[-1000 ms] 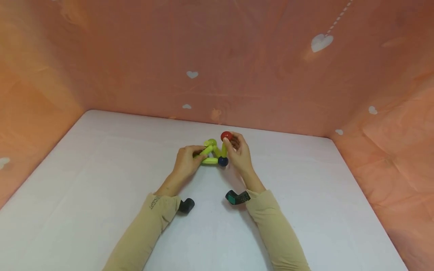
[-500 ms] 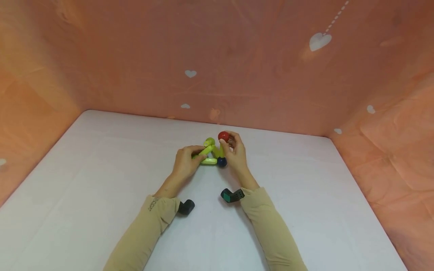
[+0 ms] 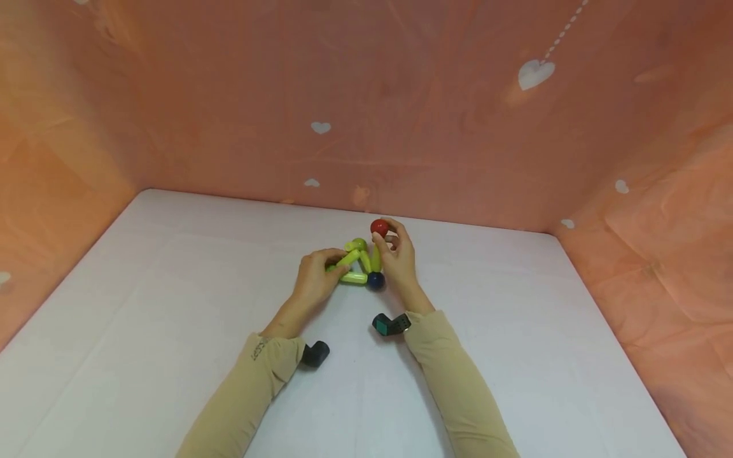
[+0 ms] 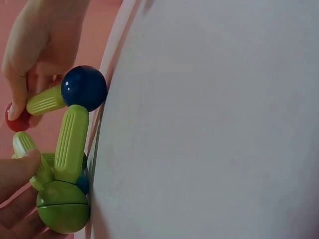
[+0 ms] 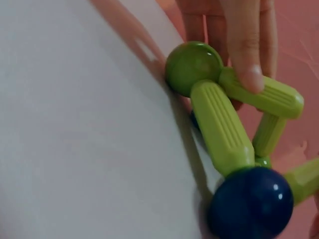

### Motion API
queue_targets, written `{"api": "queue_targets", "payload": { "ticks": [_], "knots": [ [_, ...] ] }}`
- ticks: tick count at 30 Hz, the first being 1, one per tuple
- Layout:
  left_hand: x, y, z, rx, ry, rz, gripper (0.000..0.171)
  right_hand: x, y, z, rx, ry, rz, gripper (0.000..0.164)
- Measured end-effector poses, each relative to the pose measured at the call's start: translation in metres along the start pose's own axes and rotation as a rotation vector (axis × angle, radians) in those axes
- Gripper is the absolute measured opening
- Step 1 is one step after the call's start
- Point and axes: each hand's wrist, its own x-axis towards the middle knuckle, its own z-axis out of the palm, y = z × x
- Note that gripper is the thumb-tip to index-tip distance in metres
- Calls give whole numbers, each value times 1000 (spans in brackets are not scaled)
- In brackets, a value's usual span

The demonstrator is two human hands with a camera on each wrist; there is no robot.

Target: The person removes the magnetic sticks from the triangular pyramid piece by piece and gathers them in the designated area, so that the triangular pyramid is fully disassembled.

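Ball-and-rod model (image 3: 354,278): lime rods joined by balls, near the middle of the head view, over the tabletop.
Dark blue ball (image 3: 375,280): at the model's lower right corner, two lime rods meeting it.
Red ball (image 3: 379,228): above it, pinched between thumb and fingers of the right hand (image 3: 401,261).
Left hand (image 3: 314,278): pinches a lime rod beside a green ball (image 4: 64,206).
Tabletop (image 3: 172,318): white, across the lower frame.
Backdrop (image 3: 435,114): orange sheet with white hearts, upper frame.

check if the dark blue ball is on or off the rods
On: in the left wrist view, two green rods meet the dark blue ball, no gap showing.
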Motion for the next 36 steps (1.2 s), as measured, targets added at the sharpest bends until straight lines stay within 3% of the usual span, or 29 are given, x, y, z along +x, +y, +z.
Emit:
{"api": "queue_targets", "payload": {
  "ticks": [12, 22, 36],
  "knots": [
    [-1, 1, 1, 2, 0, -4, 27, 14, 15, -29, 27, 48, 171, 40],
    [0, 1, 3, 17, -22, 22, 30, 28, 30, -54, -73, 114, 299, 42],
    [-1, 2, 2, 40, -47, 50, 34, 37, 45, -78, -113, 210, 399, 44]
  ]
}}
